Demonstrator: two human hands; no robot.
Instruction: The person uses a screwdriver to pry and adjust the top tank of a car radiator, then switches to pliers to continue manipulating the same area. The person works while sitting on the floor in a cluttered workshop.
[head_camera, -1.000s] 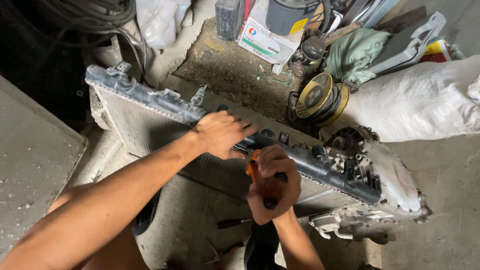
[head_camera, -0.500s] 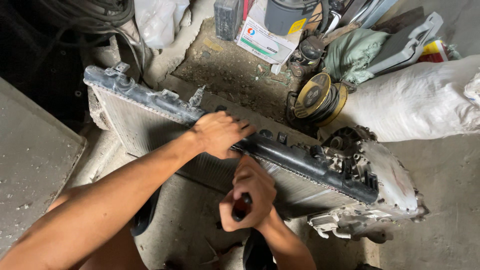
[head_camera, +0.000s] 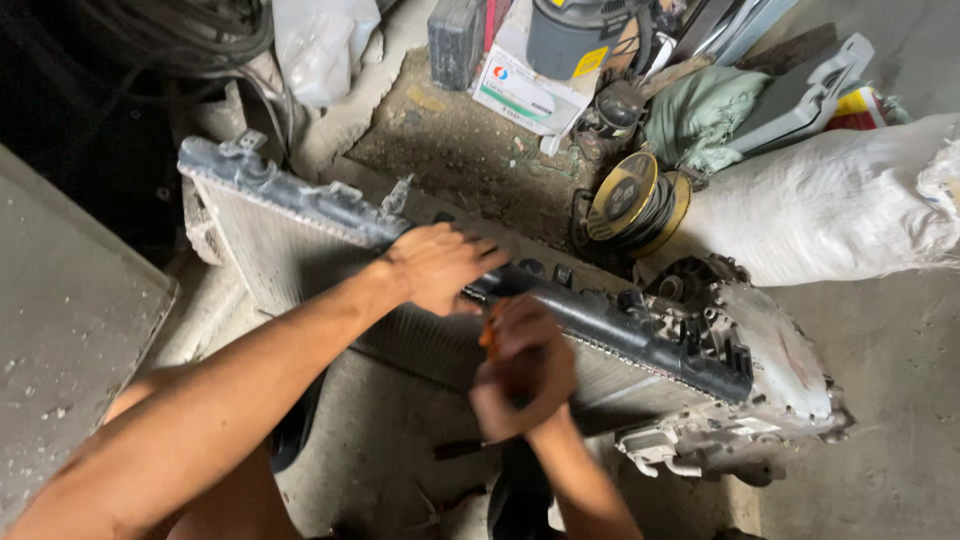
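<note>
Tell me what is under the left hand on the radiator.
The left hand presses on the black top tank of the radiator. The part of the tank beneath the palm is covered.

the right hand (head_camera: 525, 368) is blurred, and the orange-handled tool (head_camera: 490, 335) inside its closed grip shows only a sliver; its tip is hidden. under the left hand (head_camera: 440, 266) a stretch of the radiator (head_camera: 300, 235) top tank is covered. both forearms run off the bottom edge.

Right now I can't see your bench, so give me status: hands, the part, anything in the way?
Left hand gripping radiator top tank. Right hand closed on orange-handled tool against it. Nothing between hands and radiator.
</note>
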